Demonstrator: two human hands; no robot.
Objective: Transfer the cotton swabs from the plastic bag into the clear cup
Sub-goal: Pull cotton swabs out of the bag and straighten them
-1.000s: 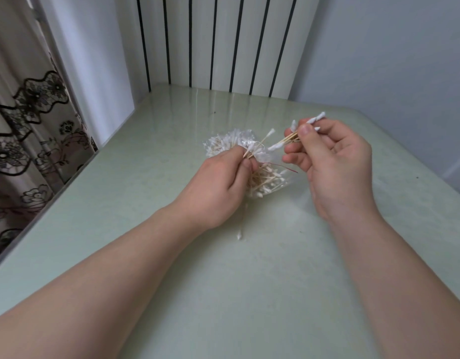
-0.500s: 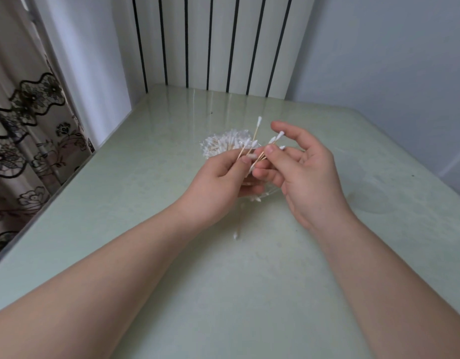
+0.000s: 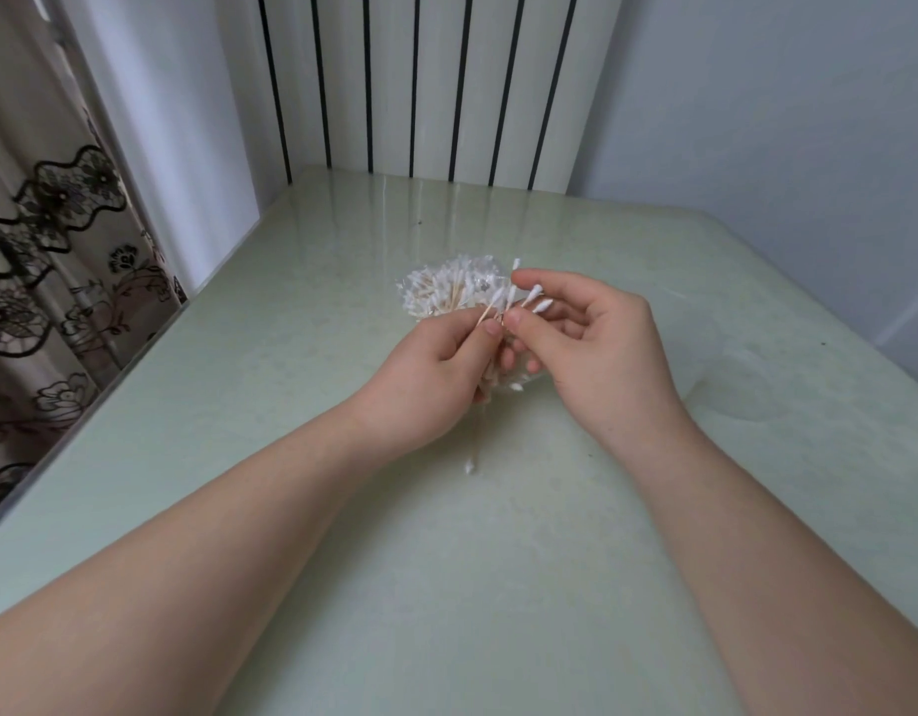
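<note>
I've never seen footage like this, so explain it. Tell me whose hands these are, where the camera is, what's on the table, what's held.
No machine here: these are a person's two bare hands, filmed by one wide-angle camera worn on the head, looking down. The left hand grips a plastic bag of cotton swabs over a pale green table. The right hand pinches a few swabs sticking out of it. One loose swab lies on the table nearer the person. At the right is a faint see-through shape, probably the cup, hard to make out. A patterned curtain hangs at the left.
</note>
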